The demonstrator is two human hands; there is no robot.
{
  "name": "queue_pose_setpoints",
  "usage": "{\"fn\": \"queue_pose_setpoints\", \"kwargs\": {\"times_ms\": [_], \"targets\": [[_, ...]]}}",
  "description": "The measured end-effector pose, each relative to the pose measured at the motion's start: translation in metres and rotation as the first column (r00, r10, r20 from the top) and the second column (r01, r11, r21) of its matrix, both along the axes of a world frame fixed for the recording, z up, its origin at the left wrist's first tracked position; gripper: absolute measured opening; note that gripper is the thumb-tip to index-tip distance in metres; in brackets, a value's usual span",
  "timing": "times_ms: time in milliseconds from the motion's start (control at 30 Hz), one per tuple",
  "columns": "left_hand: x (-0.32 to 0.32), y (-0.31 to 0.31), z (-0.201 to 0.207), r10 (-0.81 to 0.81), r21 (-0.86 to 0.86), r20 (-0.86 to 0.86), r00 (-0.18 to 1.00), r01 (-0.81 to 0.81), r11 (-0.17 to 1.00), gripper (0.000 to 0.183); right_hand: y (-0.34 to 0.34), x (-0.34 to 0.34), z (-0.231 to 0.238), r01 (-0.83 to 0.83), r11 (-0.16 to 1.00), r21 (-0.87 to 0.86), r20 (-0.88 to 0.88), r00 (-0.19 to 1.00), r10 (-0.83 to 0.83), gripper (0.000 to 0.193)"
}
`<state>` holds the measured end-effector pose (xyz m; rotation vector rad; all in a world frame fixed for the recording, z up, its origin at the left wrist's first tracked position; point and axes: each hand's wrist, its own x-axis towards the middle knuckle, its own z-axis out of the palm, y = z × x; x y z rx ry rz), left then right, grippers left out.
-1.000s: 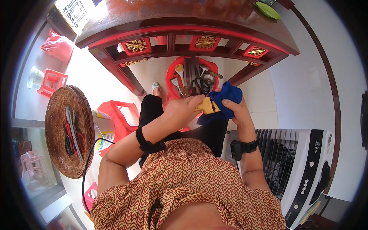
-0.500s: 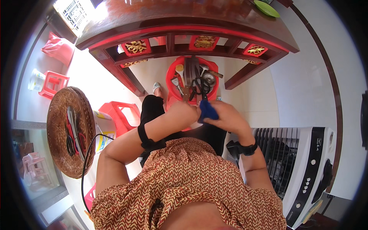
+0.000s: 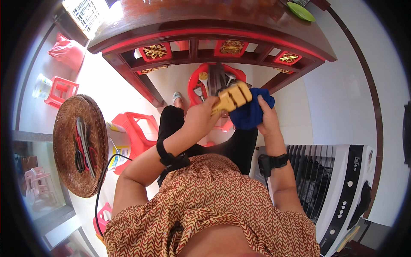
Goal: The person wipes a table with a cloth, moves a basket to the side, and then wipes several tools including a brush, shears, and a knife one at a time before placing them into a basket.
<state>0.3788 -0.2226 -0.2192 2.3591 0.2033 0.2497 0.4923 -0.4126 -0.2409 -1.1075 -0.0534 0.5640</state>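
My left hand (image 3: 201, 115) is closed round one end of a yellow slotted utensil (image 3: 234, 97), whose broad end with dark gaps points up and to the right. Its exact kind is hard to make out. In my right hand (image 3: 269, 118) is a bunched blue cloth (image 3: 248, 115), pinched with the thumb on top, right beside the utensil. Beyond both hands a red basin (image 3: 192, 81) stands in front of the table, holding a pale yellow round-headed utensil (image 3: 203, 77), dark flat blades (image 3: 216, 75) and other metal kitchen tools. My hands and the utensil partly cover the basin.
A dark red carved table (image 3: 205, 17) spans the far side, with a green plate (image 3: 301, 11) on it. At left, a woven tray (image 3: 64, 150) with scissors (image 3: 78, 156) rests by a white bucket (image 3: 119, 139) and red stool (image 3: 137, 124). A white appliance (image 3: 342, 197) stands right.
The yellow utensil has come into sight in my left hand. My right hand has moved right and up with the blue cloth, now spread wider. The black-handled scissors over the basin no longer show.
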Motion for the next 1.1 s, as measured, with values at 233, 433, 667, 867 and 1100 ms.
{"fn": "queue_pose_setpoints", "kwargs": {"times_ms": [233, 433, 667, 867, 1100], "targets": [[0.005, -0.023, -0.008, -0.091, -0.106, -0.024, 0.996, 0.088, 0.99, 0.072, 0.054, -0.029, -0.003, -0.007, 0.994, 0.105, 0.164, 0.986, -0.01, 0.04], [0.0, -0.006, 0.015, -0.366, -0.254, -0.022, 0.93, 0.349, 0.902, 0.06, 0.035, -0.017, -0.007, -0.024, 0.999, 0.034, 0.181, 0.983, 0.017, 0.04], [0.019, 0.01, 0.004, -0.136, -0.849, 0.172, 0.976, 0.217, 0.482, 0.063, 0.024, -0.03, 0.02, -0.274, 0.954, -0.124, 0.248, 0.922, 0.297, 0.042], [0.021, 0.023, -0.007, -0.121, -0.907, -0.074, 0.99, -0.016, 0.422, 0.06, 0.023, -0.032, 0.017, -0.246, 0.961, -0.122, 0.3, 0.914, 0.272, 0.056], [0.018, 0.007, -0.023, 0.072, -0.892, -0.045, 0.996, -0.072, 0.445, 0.047, 0.037, -0.029, 0.023, -0.075, 0.844, -0.53, 0.709, 0.508, 0.49, 0.075]]}}
